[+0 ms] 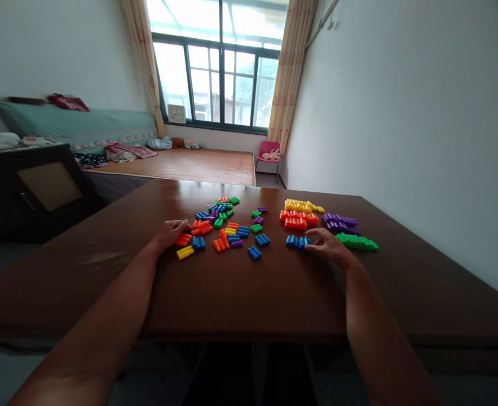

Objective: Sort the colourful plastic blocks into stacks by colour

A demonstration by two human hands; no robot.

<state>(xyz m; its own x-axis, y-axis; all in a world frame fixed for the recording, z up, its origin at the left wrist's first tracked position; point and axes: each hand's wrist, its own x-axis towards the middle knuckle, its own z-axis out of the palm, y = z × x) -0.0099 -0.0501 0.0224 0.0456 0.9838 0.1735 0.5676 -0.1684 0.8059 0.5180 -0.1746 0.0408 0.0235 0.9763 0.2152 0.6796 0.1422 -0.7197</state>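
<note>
My left hand (171,233) rests at the left edge of a loose spread of small plastic blocks, fingers loosely stretched over an orange block group (183,239). Just in front of it lie a yellow block pair (185,252) and a blue block group (198,243). My right hand (327,246) has its thumb and fingertips around the right end of a short row of blue blocks (296,242). Behind that row are orange blocks (296,223) and yellow blocks (298,205). Purple blocks (340,223) and green blocks (357,242) lie beyond and beside my right hand.
Mixed orange, blue, green and purple blocks (221,245) cover the middle of the brown table (240,299). Past its far edge are a bed (189,163), a pink chair (269,152) and a window. A dark cabinet (32,186) stands to the left, a white wall to the right.
</note>
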